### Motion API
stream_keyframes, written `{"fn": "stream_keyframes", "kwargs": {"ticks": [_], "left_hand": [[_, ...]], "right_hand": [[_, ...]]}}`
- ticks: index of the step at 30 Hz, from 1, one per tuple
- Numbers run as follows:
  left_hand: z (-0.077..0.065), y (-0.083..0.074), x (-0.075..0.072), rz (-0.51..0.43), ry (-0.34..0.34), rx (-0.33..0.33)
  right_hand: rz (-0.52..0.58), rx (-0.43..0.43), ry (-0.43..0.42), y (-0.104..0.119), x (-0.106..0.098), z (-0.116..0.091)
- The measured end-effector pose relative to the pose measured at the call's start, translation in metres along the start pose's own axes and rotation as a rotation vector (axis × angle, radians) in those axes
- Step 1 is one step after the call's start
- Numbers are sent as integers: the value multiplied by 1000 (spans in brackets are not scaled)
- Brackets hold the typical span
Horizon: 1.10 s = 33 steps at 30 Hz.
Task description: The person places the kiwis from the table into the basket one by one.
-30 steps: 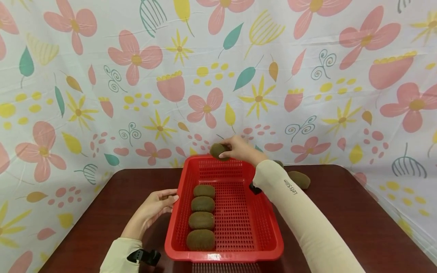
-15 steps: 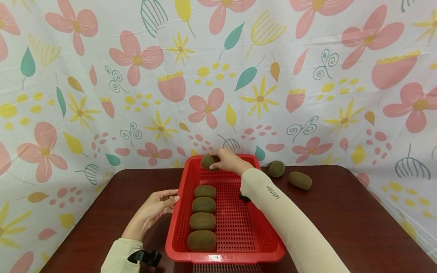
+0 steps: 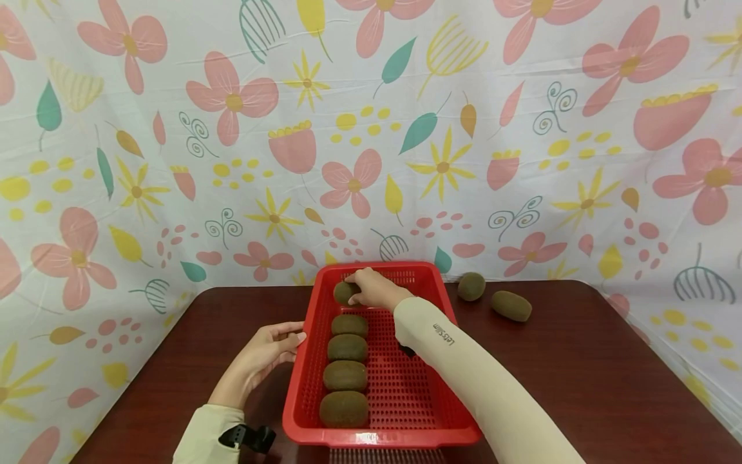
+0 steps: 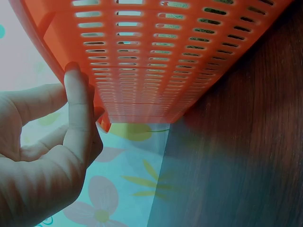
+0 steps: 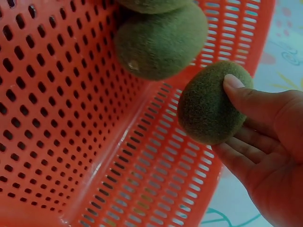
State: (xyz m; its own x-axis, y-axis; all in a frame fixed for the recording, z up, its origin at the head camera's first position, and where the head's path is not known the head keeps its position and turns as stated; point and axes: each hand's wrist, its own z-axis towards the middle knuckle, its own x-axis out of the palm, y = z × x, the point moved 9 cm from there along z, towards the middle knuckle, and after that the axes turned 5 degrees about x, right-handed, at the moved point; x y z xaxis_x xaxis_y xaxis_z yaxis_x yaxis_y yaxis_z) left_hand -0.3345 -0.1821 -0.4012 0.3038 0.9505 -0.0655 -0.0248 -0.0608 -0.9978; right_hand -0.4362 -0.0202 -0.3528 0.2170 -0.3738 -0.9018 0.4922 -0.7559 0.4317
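Note:
My right hand [image 3: 375, 288] holds a kiwi [image 3: 344, 293] between thumb and fingers, inside the far left part of a red plastic basket [image 3: 445, 435]. In the right wrist view this kiwi [image 5: 213, 106] is close to another kiwi [image 5: 161, 42] of the row. Several more kiwis stand in a line along the basket's left side, the nearest one [image 3: 344, 409] by the front wall. My left hand [image 3: 263, 354] grips the basket's left rim; the left wrist view shows its fingers [image 4: 78, 106] at the rim, outside the slotted wall [image 4: 142, 71].
Two kiwis lie on the dark wooden table [image 3: 580, 386] beyond the basket's right side: one [image 3: 471, 286] near the back edge, another [image 3: 511, 306] to its right. A floral cloth [image 3: 359, 129] hangs behind the table. Part of a second red slatted piece [image 3: 382, 456] shows below the basket's front.
My right hand has carried the kiwi left and down, from above the far rim into the basket. The two table kiwis have come into full view. My left hand stays on the rim.

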Motion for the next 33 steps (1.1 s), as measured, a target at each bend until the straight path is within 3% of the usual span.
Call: {"fn": "stream_keyframes", "kwargs": {"ticks": [21, 33], "left_hand": [[0, -1, 1, 0, -1, 7], [1, 0, 0, 3, -9, 7]], "right_hand": [[2, 81, 46, -16, 25, 7], [11, 52, 70, -18, 33, 9]]}}
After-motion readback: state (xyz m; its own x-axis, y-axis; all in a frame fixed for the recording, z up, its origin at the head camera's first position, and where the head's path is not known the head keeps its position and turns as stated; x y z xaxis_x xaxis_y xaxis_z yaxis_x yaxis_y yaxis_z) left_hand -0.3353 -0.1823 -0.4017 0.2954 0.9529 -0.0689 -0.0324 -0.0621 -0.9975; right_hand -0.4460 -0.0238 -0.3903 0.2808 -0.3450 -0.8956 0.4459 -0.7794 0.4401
